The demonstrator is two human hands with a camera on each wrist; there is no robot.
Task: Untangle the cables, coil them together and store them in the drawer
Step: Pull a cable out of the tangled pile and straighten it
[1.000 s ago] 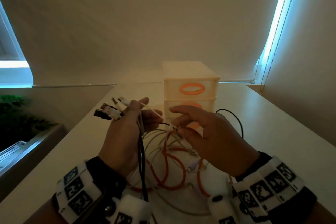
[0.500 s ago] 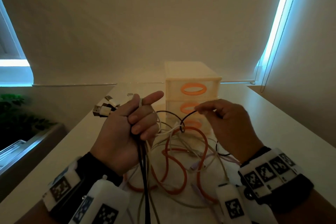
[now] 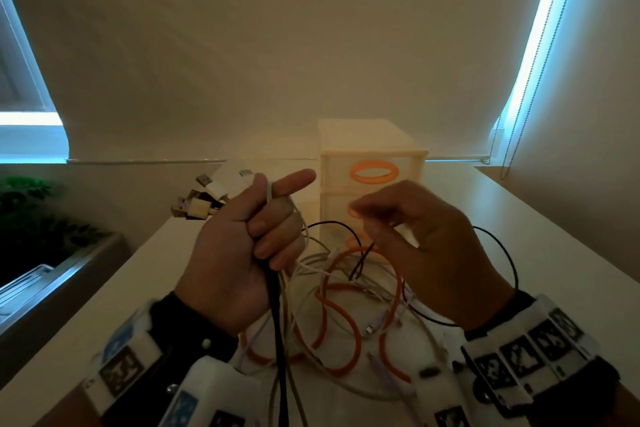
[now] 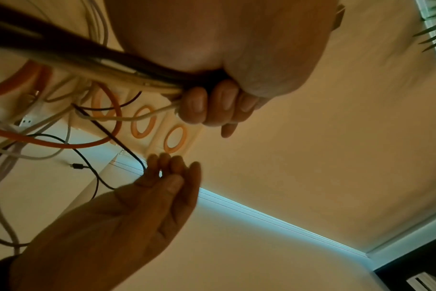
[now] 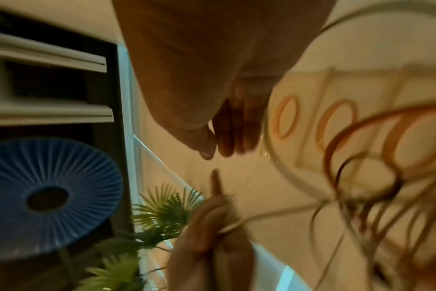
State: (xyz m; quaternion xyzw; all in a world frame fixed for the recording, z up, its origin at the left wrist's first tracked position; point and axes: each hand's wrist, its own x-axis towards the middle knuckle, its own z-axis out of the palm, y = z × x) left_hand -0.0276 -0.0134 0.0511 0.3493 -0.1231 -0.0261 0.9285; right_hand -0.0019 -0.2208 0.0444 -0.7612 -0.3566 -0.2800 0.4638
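The left hand (image 3: pixel 235 253) is gripping a bundle of cables (image 3: pixel 277 315) in a fist, index finger pointing out, USB plugs (image 3: pixel 204 199) sticking out behind it. The right hand (image 3: pixel 433 253) is pinching a thin black cable (image 3: pixel 360 263) with fingertips gathered, blurred. Below both, an orange cable (image 3: pixel 341 315) and pale ones are lying looped on the white table (image 3: pixel 571 253), just before the drawer unit (image 3: pixel 372 163), its drawers closed.

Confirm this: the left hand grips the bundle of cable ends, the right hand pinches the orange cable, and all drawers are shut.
One thing is wrong. The right hand pinches the thin black cable, not the orange cable, as the left wrist view shows. The rest stands.
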